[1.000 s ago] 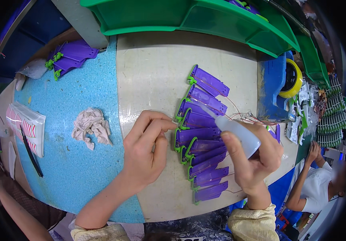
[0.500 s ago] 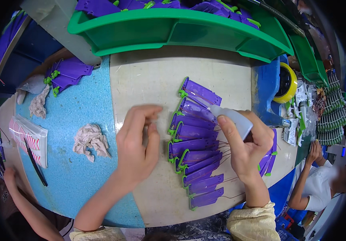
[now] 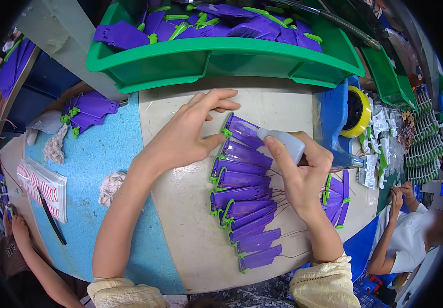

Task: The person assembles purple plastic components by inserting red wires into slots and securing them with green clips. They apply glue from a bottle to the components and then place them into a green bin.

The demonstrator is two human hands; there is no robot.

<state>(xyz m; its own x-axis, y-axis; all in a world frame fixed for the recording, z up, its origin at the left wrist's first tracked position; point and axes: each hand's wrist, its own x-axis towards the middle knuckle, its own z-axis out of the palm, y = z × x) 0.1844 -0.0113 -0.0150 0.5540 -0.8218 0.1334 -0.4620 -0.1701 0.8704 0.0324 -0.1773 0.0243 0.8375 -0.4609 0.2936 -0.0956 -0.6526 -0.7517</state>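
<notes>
A column of flat purple plastic parts [image 3: 243, 193] with light-green clips at their left ends and thin wires at their right lies fanned on the table. My right hand [image 3: 307, 172] is wrapped round a whitish squeeze bottle [image 3: 291, 146], thumb along its side. Its nozzle tip meets or hovers just over the farthest purple part [image 3: 244, 134]; contact is hard to judge. My left hand [image 3: 189, 132] holds nothing, its fingers stretched out and thumb apart. The thumb tip is close to that part's green clip [image 3: 226, 132]; I cannot tell whether they touch.
A green bin [image 3: 221, 59] of purple parts stands at the back. Right are a blue tape dispenser [image 3: 330, 115] with yellow-rimmed tape [image 3: 356, 112] and more purple parts [image 3: 337, 197]. Left lie crumpled tissue [image 3: 111, 188], striped packets [image 3: 44, 187] and a black pen [image 3: 51, 218]. People sit on both sides.
My left hand has moved away from me and right, to the farthest part's clip. The bottle has shifted slightly left within the picture, still in my right hand. The whole view has tilted a little.
</notes>
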